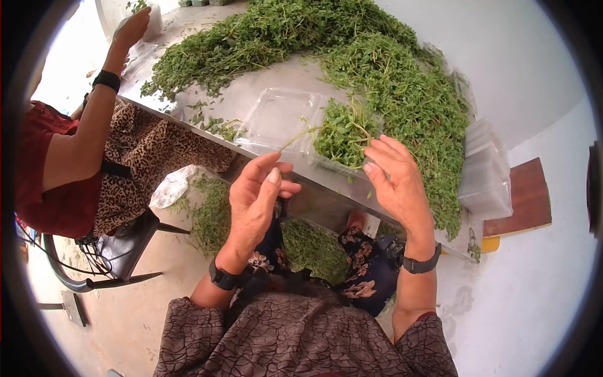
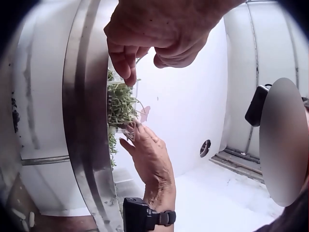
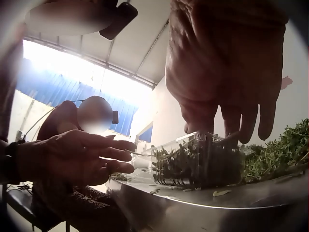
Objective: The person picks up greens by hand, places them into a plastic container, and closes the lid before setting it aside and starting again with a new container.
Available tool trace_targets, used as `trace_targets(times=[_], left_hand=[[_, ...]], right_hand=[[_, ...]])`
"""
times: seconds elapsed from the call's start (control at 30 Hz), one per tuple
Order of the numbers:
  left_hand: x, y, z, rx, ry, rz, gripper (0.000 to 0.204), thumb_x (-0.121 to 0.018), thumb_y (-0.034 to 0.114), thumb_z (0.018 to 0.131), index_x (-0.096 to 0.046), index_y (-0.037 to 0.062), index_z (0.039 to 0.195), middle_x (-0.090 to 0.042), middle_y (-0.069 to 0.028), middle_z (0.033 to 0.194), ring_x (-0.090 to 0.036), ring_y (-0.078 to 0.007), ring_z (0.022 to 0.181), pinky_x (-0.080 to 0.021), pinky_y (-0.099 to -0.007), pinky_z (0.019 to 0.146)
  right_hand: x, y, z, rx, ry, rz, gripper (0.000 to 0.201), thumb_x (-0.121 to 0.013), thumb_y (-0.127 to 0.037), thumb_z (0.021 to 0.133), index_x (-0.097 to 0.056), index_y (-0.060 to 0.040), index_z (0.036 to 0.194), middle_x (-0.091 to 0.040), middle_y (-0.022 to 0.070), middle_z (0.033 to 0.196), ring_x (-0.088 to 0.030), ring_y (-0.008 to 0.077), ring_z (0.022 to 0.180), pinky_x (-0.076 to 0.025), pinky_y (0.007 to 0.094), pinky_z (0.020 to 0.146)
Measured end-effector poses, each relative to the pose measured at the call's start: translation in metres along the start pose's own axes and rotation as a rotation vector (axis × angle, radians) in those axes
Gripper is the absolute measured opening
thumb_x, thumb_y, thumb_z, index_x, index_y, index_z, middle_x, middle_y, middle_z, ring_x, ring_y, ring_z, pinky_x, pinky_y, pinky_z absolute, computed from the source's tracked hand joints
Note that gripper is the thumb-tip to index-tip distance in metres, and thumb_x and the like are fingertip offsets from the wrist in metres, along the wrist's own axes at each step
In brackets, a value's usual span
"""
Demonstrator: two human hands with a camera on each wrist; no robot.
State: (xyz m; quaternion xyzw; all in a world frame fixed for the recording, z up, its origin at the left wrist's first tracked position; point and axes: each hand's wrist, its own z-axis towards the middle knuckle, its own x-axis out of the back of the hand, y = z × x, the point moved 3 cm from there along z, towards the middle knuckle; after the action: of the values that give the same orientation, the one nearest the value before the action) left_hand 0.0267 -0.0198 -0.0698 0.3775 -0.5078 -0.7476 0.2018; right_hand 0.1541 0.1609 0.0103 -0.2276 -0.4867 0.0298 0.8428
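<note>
A clear plastic box (image 1: 342, 164) packed with leafy green sprigs (image 1: 342, 133) sits at the near edge of the metal table, its lid (image 1: 276, 116) folded out to the left. My left hand (image 1: 254, 201) is raised left of the box, and its fingertips hold the end of a thin stem (image 1: 298, 137) that runs back to the greens. On the opposite side my right hand (image 1: 399, 179) reaches over the box with fingers fairly straight. Its fingertips touch the sprigs near the rim; in the right wrist view they point down at the box (image 3: 193, 162).
A big heap of cut greens (image 1: 396, 94) covers the table's back and right side. Stacked clear boxes (image 1: 487, 179) stand at the right end. Another person's arm (image 1: 94, 119) works at the left, beside a black chair (image 1: 132, 251). More greens (image 1: 308, 248) lie below the table.
</note>
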Motion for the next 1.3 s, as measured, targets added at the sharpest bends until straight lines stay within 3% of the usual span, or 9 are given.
trace_targets(times=[0.2, 0.4, 0.5, 0.63, 0.8, 0.97, 1.1, 1.13, 1.3], left_hand=[[-0.02, 0.016, 0.009, -0.02, 0.048, 0.03, 0.033, -0.049, 0.017, 0.098, -0.049, -0.003, 0.125, -0.063, -0.0137, 0.104, -0.066, -0.0141, 0.078, -0.052, -0.0236, 0.067], [-0.032, 0.015, 0.015, 0.032, 0.062, -0.067, 0.026, -0.053, 0.01, 0.095, -0.054, -0.0044, 0.117, -0.065, -0.0108, 0.096, -0.064, -0.0133, 0.075, -0.051, -0.0223, 0.065], [-0.041, 0.019, 0.009, -0.011, 0.068, -0.063, 0.024, -0.054, 0.009, 0.095, -0.055, -0.0044, 0.114, -0.065, -0.0102, 0.095, -0.064, -0.0118, 0.074, -0.052, -0.0218, 0.066], [-0.054, 0.02, -0.002, -0.124, 0.04, 0.084, 0.02, -0.056, 0.003, 0.091, -0.058, -0.0027, 0.11, -0.065, -0.0081, 0.091, -0.064, -0.0104, 0.072, -0.051, -0.0217, 0.064], [-0.069, 0.023, -0.011, -0.386, -0.075, 0.46, 0.022, -0.058, -0.004, 0.086, -0.06, -0.0018, 0.109, -0.064, -0.0091, 0.091, -0.065, -0.0113, 0.071, -0.051, -0.0223, 0.064], [-0.08, 0.024, -0.013, -0.67, -0.104, 0.581, 0.022, -0.063, -0.007, 0.078, -0.061, -0.0006, 0.098, -0.065, -0.0121, 0.084, -0.066, -0.0229, 0.072, -0.051, -0.0305, 0.062], [-0.069, 0.028, -0.004, -0.675, -0.174, 0.564, 0.026, -0.061, -0.006, 0.079, -0.059, -0.0006, 0.104, -0.063, -0.0148, 0.085, -0.064, -0.0276, 0.075, -0.052, -0.0337, 0.062], [-0.067, 0.03, 0.0, -0.638, -0.135, 0.541, 0.019, -0.056, -0.002, 0.086, -0.061, -0.0011, 0.104, -0.065, -0.0118, 0.085, -0.066, -0.0192, 0.065, -0.052, -0.0299, 0.061], [-0.067, 0.03, 0.031, -0.598, -0.147, 0.858, 0.029, -0.058, -0.004, 0.08, -0.062, 0.0021, 0.107, -0.062, -0.0134, 0.089, -0.064, -0.0289, 0.075, -0.051, -0.0356, 0.064]], right_hand=[[0.018, -0.018, -0.003, 0.023, 0.162, -0.078, 0.024, -0.063, -0.006, 0.081, -0.068, -0.0004, 0.104, -0.06, 0.0208, 0.119, -0.054, 0.036, 0.112, -0.043, 0.041, 0.094], [0.019, -0.041, -0.004, 0.106, 0.297, -0.004, 0.018, -0.064, 0.0, 0.079, -0.068, -0.0001, 0.096, -0.066, 0.0161, 0.096, -0.061, 0.0291, 0.084, -0.049, 0.0367, 0.074], [0.005, -0.042, -0.003, -0.099, 0.282, 0.277, 0.013, -0.065, -0.005, 0.083, -0.066, 0.0028, 0.093, -0.064, 0.0101, 0.07, -0.057, 0.0146, 0.057, -0.044, 0.0279, 0.053], [-0.009, -0.04, 0.005, -0.321, 0.139, 0.565, 0.022, -0.061, -0.016, 0.089, -0.065, 0.0053, 0.091, -0.064, 0.0072, 0.066, -0.053, 0.0056, 0.06, -0.043, 0.0243, 0.052], [-0.013, -0.034, 0.016, -0.457, -0.027, 0.67, 0.022, -0.062, -0.015, 0.088, -0.066, 0.0067, 0.088, -0.064, 0.006, 0.068, -0.055, 0.0068, 0.059, -0.044, 0.0234, 0.053], [-0.015, -0.031, 0.016, -0.562, -0.12, 0.768, 0.019, -0.06, -0.011, 0.085, -0.066, 0.0075, 0.085, -0.065, 0.0061, 0.067, -0.055, 0.0068, 0.058, -0.044, 0.0236, 0.051], [-0.011, -0.023, 0.017, -0.471, -0.144, 0.647, 0.015, -0.057, -0.004, 0.08, -0.066, 0.007, 0.083, -0.064, 0.0055, 0.064, -0.055, 0.0067, 0.057, -0.045, 0.0244, 0.051], [-0.011, -0.023, 0.017, -0.449, -0.153, 0.605, 0.015, -0.056, -0.003, 0.078, -0.066, 0.0069, 0.082, -0.064, 0.0048, 0.063, -0.054, 0.0067, 0.056, -0.045, 0.0245, 0.052], [-0.017, -0.022, 0.019, -0.416, -0.101, 0.547, 0.011, -0.055, -0.003, 0.075, -0.063, 0.005, 0.073, -0.058, 0.0108, 0.056, -0.056, 0.0147, 0.052, -0.045, 0.0304, 0.05]])
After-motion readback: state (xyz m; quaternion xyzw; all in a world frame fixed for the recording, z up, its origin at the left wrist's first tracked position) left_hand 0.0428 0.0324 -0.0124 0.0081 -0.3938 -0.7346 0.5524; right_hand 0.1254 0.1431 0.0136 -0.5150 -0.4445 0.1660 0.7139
